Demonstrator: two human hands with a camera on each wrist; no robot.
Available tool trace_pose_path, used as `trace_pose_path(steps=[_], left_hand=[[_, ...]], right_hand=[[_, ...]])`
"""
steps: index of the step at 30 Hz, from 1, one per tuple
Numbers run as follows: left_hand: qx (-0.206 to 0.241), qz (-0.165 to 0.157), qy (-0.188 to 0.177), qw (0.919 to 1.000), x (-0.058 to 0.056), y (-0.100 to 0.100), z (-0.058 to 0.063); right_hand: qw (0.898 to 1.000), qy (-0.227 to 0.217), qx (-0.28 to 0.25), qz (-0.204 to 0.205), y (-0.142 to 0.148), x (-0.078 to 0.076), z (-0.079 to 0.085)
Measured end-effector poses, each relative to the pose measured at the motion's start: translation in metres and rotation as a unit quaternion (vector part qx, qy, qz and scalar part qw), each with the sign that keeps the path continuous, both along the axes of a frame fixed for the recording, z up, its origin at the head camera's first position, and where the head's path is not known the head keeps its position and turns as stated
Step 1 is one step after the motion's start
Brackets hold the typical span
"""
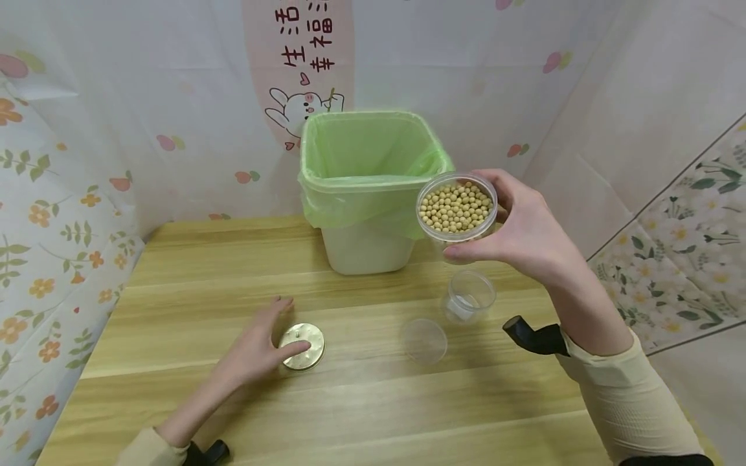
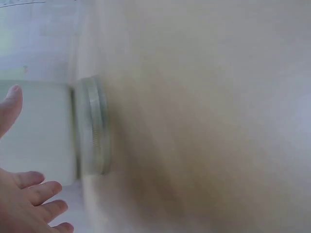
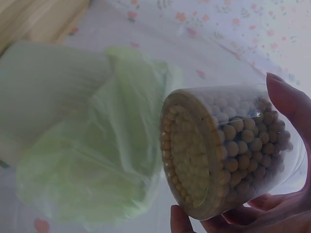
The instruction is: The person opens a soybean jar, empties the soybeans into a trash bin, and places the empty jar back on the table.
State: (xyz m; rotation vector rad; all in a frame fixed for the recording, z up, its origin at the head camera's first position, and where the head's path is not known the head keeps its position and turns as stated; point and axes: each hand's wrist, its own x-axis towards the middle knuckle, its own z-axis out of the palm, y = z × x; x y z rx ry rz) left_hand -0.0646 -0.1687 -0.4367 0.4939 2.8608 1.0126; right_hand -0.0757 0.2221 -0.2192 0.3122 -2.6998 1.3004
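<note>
My right hand (image 1: 521, 236) grips a clear plastic jar (image 3: 238, 150) full of round beige soybean-like balls (image 1: 456, 207). The jar's mouth is uncovered, and it is held up off the table, at the front right corner of the bin. Fingers and thumb wrap its sides in the right wrist view. Low over the table, my left hand (image 1: 256, 353) has its fingers spread beside a round gold lid (image 1: 302, 349); its thumb overlaps the lid in the head view. In the left wrist view, the lid's ridged side (image 2: 95, 126) shows beyond the parted thumb and fingers.
A white bin (image 1: 367, 249) with a green liner bag (image 1: 373, 188) stands at the back of the wooden table (image 1: 350, 414). A clear empty cup (image 1: 471, 294) and a clear disc (image 1: 424, 341) lie right of centre. Patterned sheets (image 1: 192, 110) hang behind.
</note>
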Motion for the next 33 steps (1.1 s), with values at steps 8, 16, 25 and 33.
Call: trace_pose_path(steps=[8, 16, 25, 33], left_hand=[[0.019, -0.002, 0.015, 0.9997, -0.015, -0.003, 0.040], [0.013, -0.007, 0.024, 0.9996, -0.033, -0.003, 0.079], [0.053, -0.010, 0.061, 0.9967, -0.073, 0.001, 0.137], [0.099, -0.006, 0.037, 0.9943, -0.108, 0.004, 0.168]], right_hand=[[1.000, 0.010, -0.013, -0.006, 0.005, -0.007, 0.030], [1.000, 0.019, 0.004, -0.010, 0.000, -0.022, 0.051], [1.000, 0.017, 0.011, -0.014, -0.011, -0.046, 0.074], [0.998, -0.007, 0.055, -0.024, -0.022, -0.073, 0.095]])
